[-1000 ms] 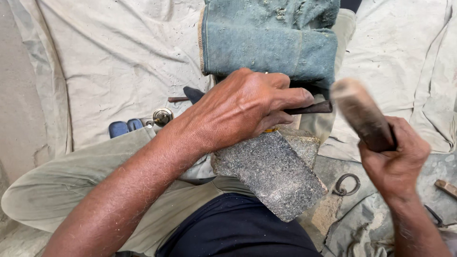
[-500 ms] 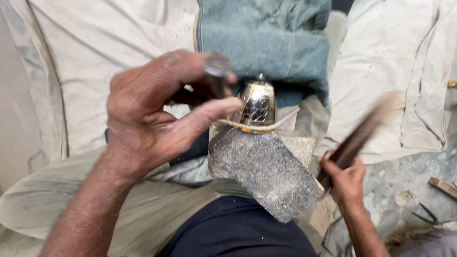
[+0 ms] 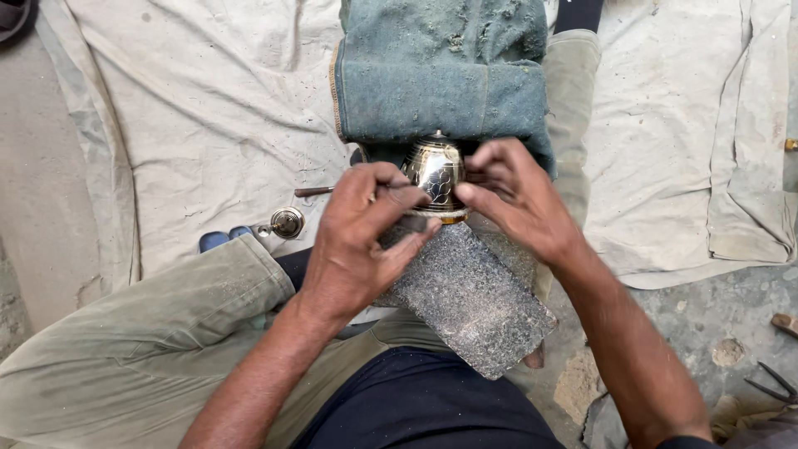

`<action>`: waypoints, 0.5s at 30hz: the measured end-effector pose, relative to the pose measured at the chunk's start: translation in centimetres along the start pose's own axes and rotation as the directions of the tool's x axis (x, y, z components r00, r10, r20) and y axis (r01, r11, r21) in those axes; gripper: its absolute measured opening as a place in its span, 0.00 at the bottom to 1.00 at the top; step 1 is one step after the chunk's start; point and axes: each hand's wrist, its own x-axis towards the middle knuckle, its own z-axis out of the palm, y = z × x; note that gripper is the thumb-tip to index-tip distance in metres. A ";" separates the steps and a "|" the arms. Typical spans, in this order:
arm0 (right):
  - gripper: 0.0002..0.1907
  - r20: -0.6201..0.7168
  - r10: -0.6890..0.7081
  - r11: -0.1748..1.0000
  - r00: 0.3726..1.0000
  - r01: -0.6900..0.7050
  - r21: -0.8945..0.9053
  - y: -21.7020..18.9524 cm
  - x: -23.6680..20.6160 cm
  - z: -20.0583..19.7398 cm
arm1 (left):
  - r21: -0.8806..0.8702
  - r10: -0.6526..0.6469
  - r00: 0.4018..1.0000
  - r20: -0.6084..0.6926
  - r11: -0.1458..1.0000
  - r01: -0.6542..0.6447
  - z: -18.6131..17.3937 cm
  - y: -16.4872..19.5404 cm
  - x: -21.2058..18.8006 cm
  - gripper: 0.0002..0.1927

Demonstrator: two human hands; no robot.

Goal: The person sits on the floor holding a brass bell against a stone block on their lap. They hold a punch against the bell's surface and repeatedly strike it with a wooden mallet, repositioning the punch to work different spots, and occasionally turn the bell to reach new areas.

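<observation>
Shiny metal bell-shaped piece [image 3: 435, 173] stood upright near the middle of the view, at the top end of a rough grey stone block [image 3: 465, 293], touching a folded blue-green cloth [image 3: 440, 79] at its 12 o'clock. Dark line pattern cut into its round side, small knob on top. At its 3 o'clock, right hand [image 3: 515, 195], fingers bent and pressed against the piece, gripping its side. At its 9 o'clock, left hand [image 3: 362, 241], fingers curled shut around a thin dark metal tool [image 3: 320, 190], the tool's far end poking out toward 9 o'clock, its tip hidden by the fingers near the shiny piece. Stone block sloped down toward 5 o'clock, resting on the lap. Further out at 9 o'clock, small round metal part [image 3: 288, 222] lay on a dirty white sheet [image 3: 199, 116], with two blue handle ends [image 3: 224, 239] just beside it at its 8 o'clock. Bent leg in dusty green trousers [image 3: 141, 341] at 8 o'clock. Bare grey ground [image 3: 706, 333] at 4 o'clock, with dark wire-like tool tips [image 3: 773, 384] near the right edge.
</observation>
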 end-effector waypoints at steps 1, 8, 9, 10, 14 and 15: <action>0.19 0.054 -0.010 0.995 0.998 0.005 0.097 -0.6 0.7 0.6 | -0.017 -0.004 1.000 0.015 1.000 0.004 0.2 0.2 -0.3 0.16; 0.31 -0.046 -0.162 0.987 0.986 0.162 0.014 -3.1 0.6 3.0 | -0.061 0.022 1.000 -0.014 0.998 -0.022 0.7 -0.2 -1.2 0.15; 0.33 -0.097 -0.239 0.959 0.966 0.219 -0.182 -3.3 0.3 3.2 | -0.078 0.017 1.000 -0.027 0.997 -0.019 0.6 -0.4 -1.3 0.15; 0.35 -0.122 -0.278 0.930 0.953 0.236 -0.280 -3.5 0.2 3.5 | -0.107 -0.012 0.999 -0.029 0.994 0.009 0.6 -0.6 -1.4 0.15; 0.40 -0.140 -0.338 0.816 0.931 0.215 -0.537 -4.2 0.8 4.6 | -0.115 -0.038 0.998 -0.044 0.993 0.033 0.2 -1.1 -2.0 0.14; 0.41 -0.129 -0.320 0.800 0.938 0.195 -0.568 -4.5 1.1 4.9 | -0.089 -0.029 0.998 -0.049 0.996 0.025 0.0 -1.2 -2.2 0.14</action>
